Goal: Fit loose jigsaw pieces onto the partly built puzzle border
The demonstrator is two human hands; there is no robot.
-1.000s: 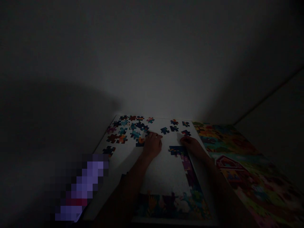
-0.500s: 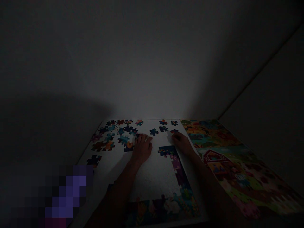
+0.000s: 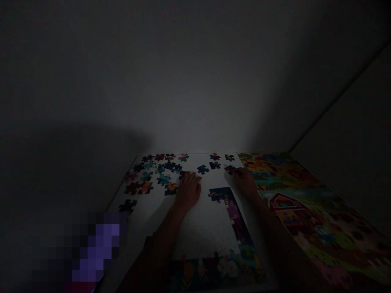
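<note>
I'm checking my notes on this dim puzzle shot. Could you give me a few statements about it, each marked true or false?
1. The left hand lies palm down on the white board. True.
2. Most unplaced pieces sit in the near right corner. False: the loose pieces cluster at the far left.
3. A farm picture with a red barn lies right of the board. True.
4. The puzzle is fully joined. False: only a joined strip runs along the right and near edges.
5. The right hand is at a dark piece. True.

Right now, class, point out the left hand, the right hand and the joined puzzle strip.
left hand (image 3: 187, 190), head view, back of the hand.
right hand (image 3: 246, 182), head view, back of the hand.
joined puzzle strip (image 3: 234, 213), head view, middle of the purple stretch.
</note>
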